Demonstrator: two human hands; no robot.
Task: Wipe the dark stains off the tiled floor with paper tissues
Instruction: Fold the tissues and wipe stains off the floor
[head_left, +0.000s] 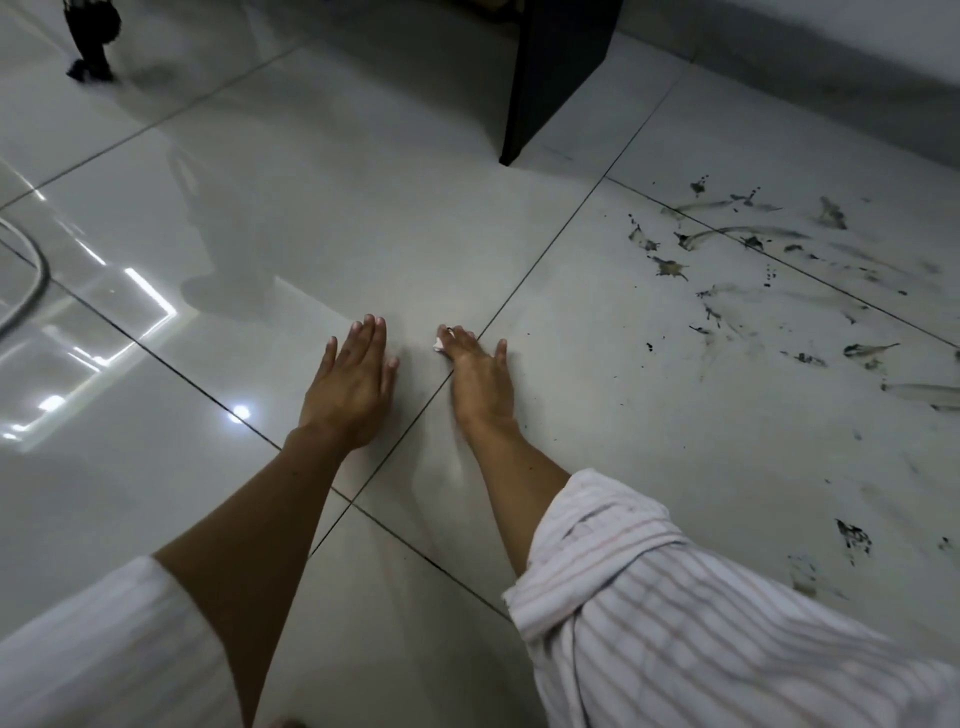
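From the head view, my left hand (353, 382) lies flat on the tiled floor (291, 218), palm down, fingers spread and holding nothing. My right hand (480, 376) lies just to its right, also pressed palm down, straddling a grout line. A small white scrap of paper tissue (438, 344) peeks out at the left edge of my right fingers (462, 338); the fingers lie flat over it, pinning it to the floor, not curled round it. Whether more tissue sits under the palm I cannot tell.

The dark stains (748, 239) lie well to the right of both hands, smeared and spattered across the tiles from the far right down to a near-right patch (852, 538). None of them touches my hands.

Both forearms are bare, with striped white sleeves (649, 597) rolled up near the elbows. A black furniture panel (550, 78) stands on the floor far ahead. At the far left is a dark, blurred shape (91, 47), and a grey cable (36, 275) curves along the left edge.
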